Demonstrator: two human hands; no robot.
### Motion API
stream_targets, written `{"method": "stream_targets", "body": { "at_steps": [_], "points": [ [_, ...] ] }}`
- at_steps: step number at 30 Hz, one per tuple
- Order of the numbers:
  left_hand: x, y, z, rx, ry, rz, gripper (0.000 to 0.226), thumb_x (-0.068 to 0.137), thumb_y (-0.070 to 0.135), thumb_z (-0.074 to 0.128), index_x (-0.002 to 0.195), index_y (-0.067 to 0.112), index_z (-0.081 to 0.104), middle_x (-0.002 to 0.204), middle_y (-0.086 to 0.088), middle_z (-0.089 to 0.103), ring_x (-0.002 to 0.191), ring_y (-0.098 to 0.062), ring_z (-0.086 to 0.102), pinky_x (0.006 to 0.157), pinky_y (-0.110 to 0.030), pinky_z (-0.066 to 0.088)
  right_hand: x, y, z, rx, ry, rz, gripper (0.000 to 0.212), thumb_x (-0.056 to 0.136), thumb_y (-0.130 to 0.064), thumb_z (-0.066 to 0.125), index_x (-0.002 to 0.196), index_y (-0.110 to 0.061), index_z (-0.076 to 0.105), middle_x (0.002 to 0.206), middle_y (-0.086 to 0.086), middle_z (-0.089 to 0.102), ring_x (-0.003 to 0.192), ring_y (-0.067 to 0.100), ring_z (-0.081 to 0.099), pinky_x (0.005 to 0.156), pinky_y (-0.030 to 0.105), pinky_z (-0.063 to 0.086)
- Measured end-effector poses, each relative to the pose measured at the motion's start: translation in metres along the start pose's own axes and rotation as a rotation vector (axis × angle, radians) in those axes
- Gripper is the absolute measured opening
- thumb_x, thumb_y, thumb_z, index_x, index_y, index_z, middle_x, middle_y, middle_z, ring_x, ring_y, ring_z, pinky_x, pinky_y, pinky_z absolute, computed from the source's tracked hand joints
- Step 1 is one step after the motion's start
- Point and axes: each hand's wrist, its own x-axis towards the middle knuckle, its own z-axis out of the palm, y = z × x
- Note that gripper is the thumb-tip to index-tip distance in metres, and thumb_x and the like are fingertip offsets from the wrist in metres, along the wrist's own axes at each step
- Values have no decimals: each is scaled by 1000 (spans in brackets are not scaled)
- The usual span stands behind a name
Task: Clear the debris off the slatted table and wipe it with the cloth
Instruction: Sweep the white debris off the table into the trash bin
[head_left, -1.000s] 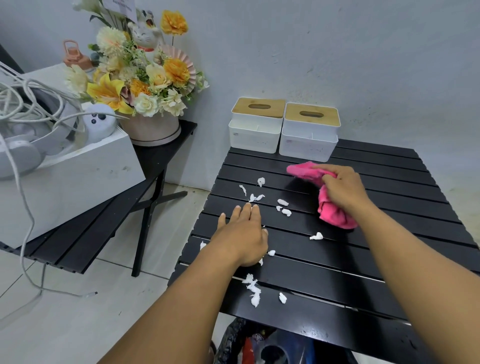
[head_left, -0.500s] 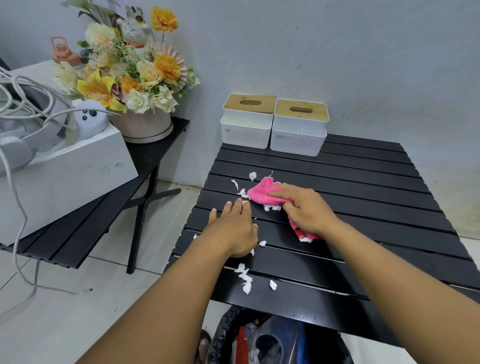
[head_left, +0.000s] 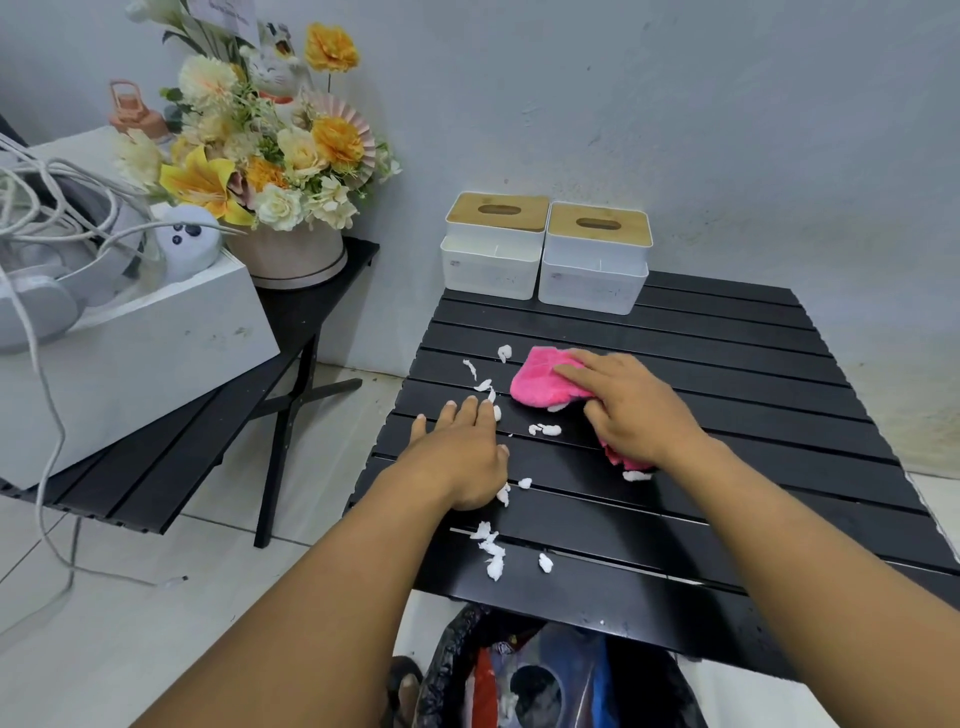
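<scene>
Desk (head_left: 753, 364), rear edge: we found the left tissue box (head_left: 491, 260) and right tissue box (head_left: 595, 270) side by side, blocking its left part. Right half: bare slats, open passage. Left half: left grip (head_left: 462, 457) lay flat, right grip (head_left: 636, 410) pressed on the cloth (head_left: 540, 387), and scraps (head_left: 491, 551) were scattered between them and toward the front edge.

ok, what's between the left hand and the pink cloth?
Head view: a few white scraps on the black slats between left hand and pink cloth; otherwise bare.

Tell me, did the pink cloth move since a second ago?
Yes. The pink cloth, under the right hand, slid left: it was in front of the right tissue box, and now its tip lies nearer the left tissue box.
</scene>
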Motion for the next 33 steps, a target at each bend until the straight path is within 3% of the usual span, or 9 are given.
{"method": "stream_targets", "body": {
  "at_steps": [3, 6, 9, 13, 18, 22, 24, 28, 33],
  "points": [
    [-2, 1, -1, 0, 10, 5, 64, 104, 37, 24, 157, 16, -4, 165, -1, -10, 151, -22, -9, 121, -51, -4, -9, -3, 5, 1, -64, 119, 59, 90, -22, 45, 146, -38, 37, 149, -7, 41, 113, 29, 47, 100, 39, 42],
    [-5, 3, -1, 7, 13, 10, 64, 104, 37, 24, 157, 16, -4, 165, -1, -10, 151, -23, -9, 121, -51, -4, -14, -9, -3, 202, -56, 166, 59, 86, -17, 40, 140, -41, 44, 123, -9, 62, 88, 26, 53, 97, 40, 45],
    [-8, 4, 0, 19, 10, 15, 64, 104, 37, 24, 157, 15, -4, 165, -2, -9, 151, -23, -10, 120, -51, -4, -22, -15, -11, 341, -90, 183, 55, 89, -13, 44, 137, -39, 51, 104, -1, 68, 96, 30, 63, 95, 38, 48],
    [-11, 4, -2, 28, 7, 15, 64, 104, 36, 24, 157, 15, -5, 165, -2, -9, 151, -24, -9, 120, -52, -4, -40, -34, -14, 325, -126, 95, 52, 91, -14, 50, 138, -38, 51, 130, -6, 61, 119, 17, 55, 104, 32, 39],
    [-17, 6, -1, 49, -1, 21, 64, 104, 35, 24, 157, 13, -4, 165, -3, -8, 151, -26, -8, 120, -52, -3, -48, -45, -25, 265, -23, -20, 56, 82, -11, 44, 132, -32, 57, 120, -7, 65, 110, 17, 56, 99, 37, 43],
    [-18, 2, -2, 48, 12, 26, 64, 104, 37, 24, 157, 14, -2, 165, -1, -6, 151, -26, -7, 120, -53, -1, -56, -34, -45, 303, 166, 178, 57, 83, -11, 44, 133, -36, 55, 124, -7, 64, 115, 20, 56, 100, 39, 43],
    [-18, 1, -2, 52, 14, 30, 63, 104, 38, 24, 157, 14, -1, 165, -1, -5, 151, -27, -6, 120, -53, -1, -69, -24, -47, 294, 126, 310, 56, 87, -11, 47, 139, -33, 51, 133, -2, 60, 121, 21, 53, 103, 35, 40],
    [-20, 3, -2, 60, 6, 38, 63, 104, 38, 23, 157, 13, -1, 165, -2, -5, 151, -27, -7, 120, -53, -1, -94, -20, -36, 179, -165, 435, 65, 86, -25, 50, 147, -39, 35, 141, 4, 52, 126, 26, 49, 102, 39, 42],
    [-25, 5, -1, 61, -15, 30, 63, 104, 37, 22, 157, 14, -3, 165, -2, -6, 151, -27, -9, 120, -52, -2, -96, -32, -12, 170, -72, 433, 58, 84, -36, 46, 141, -41, 40, 135, -4, 52, 104, 27, 61, 91, 41, 50]
  ]
}}
